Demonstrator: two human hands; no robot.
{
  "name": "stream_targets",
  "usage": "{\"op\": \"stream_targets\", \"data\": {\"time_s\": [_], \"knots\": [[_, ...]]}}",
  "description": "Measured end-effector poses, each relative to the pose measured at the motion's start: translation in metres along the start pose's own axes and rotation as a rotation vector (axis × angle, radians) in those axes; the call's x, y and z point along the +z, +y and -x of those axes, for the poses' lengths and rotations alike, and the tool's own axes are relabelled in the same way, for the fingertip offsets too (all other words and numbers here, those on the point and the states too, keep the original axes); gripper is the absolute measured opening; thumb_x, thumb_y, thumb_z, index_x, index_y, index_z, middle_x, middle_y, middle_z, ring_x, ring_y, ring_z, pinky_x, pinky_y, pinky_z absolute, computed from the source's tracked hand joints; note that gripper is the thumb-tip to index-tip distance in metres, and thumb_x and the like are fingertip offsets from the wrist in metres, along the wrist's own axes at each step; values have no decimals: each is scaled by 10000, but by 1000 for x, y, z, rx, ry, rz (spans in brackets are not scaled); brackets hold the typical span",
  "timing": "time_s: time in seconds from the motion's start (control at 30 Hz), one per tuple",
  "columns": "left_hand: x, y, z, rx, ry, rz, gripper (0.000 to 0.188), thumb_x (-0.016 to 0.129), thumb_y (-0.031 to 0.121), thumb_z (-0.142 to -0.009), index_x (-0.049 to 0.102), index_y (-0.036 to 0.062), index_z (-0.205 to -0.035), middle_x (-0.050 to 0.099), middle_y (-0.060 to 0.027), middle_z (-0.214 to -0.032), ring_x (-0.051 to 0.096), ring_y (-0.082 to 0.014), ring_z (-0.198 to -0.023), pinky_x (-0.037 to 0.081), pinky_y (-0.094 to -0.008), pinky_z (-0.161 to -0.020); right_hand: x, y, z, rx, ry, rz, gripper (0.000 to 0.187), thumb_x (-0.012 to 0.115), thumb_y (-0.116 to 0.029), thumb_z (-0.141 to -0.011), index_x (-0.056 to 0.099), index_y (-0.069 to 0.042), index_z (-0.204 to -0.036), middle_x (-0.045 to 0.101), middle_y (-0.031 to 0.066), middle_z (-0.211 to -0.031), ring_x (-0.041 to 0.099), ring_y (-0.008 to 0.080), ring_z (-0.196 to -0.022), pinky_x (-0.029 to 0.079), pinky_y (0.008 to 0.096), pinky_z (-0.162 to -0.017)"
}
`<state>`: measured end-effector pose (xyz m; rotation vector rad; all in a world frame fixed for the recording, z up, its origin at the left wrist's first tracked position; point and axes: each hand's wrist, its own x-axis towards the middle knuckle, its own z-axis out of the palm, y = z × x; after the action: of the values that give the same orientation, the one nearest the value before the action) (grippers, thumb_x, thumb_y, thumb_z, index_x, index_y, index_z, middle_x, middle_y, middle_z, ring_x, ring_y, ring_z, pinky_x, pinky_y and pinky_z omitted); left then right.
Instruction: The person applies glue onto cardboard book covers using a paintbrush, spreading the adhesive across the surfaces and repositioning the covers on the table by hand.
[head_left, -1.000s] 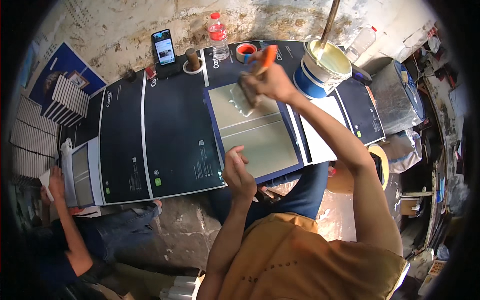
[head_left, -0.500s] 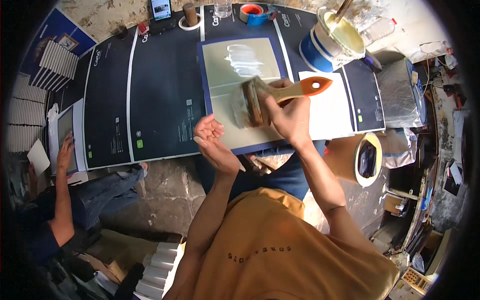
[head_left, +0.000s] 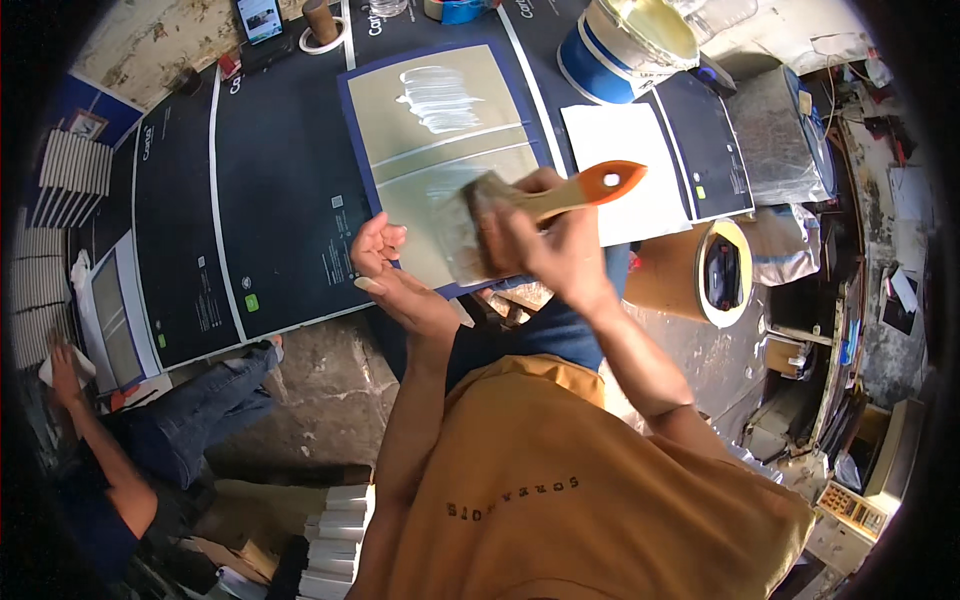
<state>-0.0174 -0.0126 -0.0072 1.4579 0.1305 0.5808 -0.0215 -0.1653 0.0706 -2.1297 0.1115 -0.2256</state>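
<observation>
My right hand (head_left: 560, 240) is closed around a wide paintbrush (head_left: 556, 203) with a pale wooden handle and an orange end. Its bristles, smeared by motion, press on the near grey-green board panel (head_left: 420, 228). This panel lies on a blue cover sheet (head_left: 357, 132), beside a narrow strip and a far panel (head_left: 398, 140). A thick patch of white paste (head_left: 440, 100) sits on the far panel, with a thinner wet film near the brush. My left hand (head_left: 400, 285) hovers palm up at the sheet's near left edge, fingers loosely curled and holding nothing.
A blue and white bucket (head_left: 612, 58) stands at the back right, behind a white paper sheet (head_left: 612, 150). A phone (head_left: 260, 20) and a tape roll (head_left: 324, 36) are at the back. Left, a co-worker's hand (head_left: 66, 372) touches a white card beside stacked boards (head_left: 38, 290).
My view has shifted, so the table sits higher and farther left. The brush has swept over the near panel, leaving white film. The co-worker's hand has left the panel and reached the card.
</observation>
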Motion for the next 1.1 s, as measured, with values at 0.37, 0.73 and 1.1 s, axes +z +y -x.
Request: {"op": "stream_targets", "data": {"time_s": [0.37,0.73,1.1], "knots": [[2,7,1,-44,-77,114,811,100,665,-999,463,-10,-1264,505,-60,-969,431,-138,-839,362,-298,-791,-24,-10,-35,-57,213,-199,179,681,-109,-850,648,40,-945,652,58,-793,598,113,-723,490,269,-677],[7,3,-1,10,-106,80,785,93,624,-1011,480,-25,-1222,531,-80,-883,452,-146,-759,373,-297,-718,-72,4,-93,-194,300,193,170,684,-160,-848,697,10,-848,697,123,-691,679,124,-655,520,300,-591],[8,14,-4,-25,-161,-179,846,18,668,-989,486,-7,-1192,515,-52,-842,432,-140,-746,362,-298,-729,33,30,-175,-268,176,310,347,705,-358,-851,713,-18,-916,706,156,-761,723,267,-739,556,389,-689]]}}
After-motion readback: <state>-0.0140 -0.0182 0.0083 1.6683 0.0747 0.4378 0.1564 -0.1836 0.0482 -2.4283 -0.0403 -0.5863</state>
